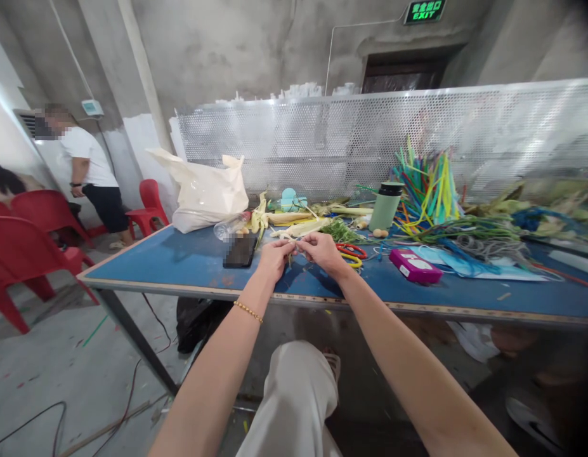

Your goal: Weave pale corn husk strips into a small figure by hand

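Observation:
My left hand (276, 257) and my right hand (321, 249) meet above the front part of the blue table (179, 257). Fingertips of both pinch a thin, pale strip (292, 239) that looks like corn husk; the fingers partly hide it. Just behind them lie pale corn husks (306, 227) and a bunch of green leafy stuff (340, 232). A dark phone (240, 252) rests to the left of my left hand. Beside my right hand are a red ring (354, 249) and a yellow ring (353, 261), seemingly of cord.
A cream bag (210, 193) and clear bottle (224, 228) stand left. Rightward are a green flask (385, 208), purple box (415, 265), colourful strips (434, 187) and tangled cords (479, 244). A perforated metal panel (274, 139) backs the table. One person (91, 158) stands near red chairs (32, 247).

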`<state>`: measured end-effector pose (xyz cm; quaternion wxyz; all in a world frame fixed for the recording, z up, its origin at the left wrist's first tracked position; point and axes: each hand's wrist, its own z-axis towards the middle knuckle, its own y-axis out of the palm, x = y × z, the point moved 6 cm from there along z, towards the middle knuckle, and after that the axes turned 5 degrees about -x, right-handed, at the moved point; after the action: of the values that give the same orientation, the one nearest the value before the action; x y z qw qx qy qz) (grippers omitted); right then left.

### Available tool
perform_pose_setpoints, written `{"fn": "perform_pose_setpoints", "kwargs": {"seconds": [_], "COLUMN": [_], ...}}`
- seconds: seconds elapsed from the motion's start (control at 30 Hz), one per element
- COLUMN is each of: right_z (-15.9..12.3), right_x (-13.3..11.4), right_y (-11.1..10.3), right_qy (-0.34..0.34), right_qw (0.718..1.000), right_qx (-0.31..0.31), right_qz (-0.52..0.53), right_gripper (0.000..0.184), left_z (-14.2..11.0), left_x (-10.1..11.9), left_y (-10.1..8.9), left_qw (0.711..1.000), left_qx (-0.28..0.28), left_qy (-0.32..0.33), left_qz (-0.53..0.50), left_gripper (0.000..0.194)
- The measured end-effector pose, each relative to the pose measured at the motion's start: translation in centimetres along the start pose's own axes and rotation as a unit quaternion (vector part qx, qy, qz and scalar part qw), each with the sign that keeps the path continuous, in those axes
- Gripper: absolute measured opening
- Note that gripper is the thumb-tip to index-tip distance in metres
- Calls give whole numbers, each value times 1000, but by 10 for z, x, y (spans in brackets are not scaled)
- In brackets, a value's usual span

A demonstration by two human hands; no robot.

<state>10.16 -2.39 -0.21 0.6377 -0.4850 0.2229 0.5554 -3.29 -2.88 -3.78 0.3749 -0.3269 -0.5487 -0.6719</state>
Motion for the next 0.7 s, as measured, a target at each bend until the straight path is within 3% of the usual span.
{"fn": "perform_pose_setpoints", "kwargs": {"seconds": [0.37, 0.7], "right_z": [1, 5], "right_x": [-1, 4], "right_y": [-6, -21], "right_qy": [-30, -17], "right_qw": [998, 983], "right_qx": [11, 105], "right_qz": [-52, -152], "right_gripper": [21, 7], "left_z": [1, 16], "left_x": [1, 6], "left_y": [-4, -1], "left_qw": [999, 993], "left_qx": [24, 44], "left_qy": [-23, -94], "left_qz": [-3, 61], "left_gripper": [28, 18]}}
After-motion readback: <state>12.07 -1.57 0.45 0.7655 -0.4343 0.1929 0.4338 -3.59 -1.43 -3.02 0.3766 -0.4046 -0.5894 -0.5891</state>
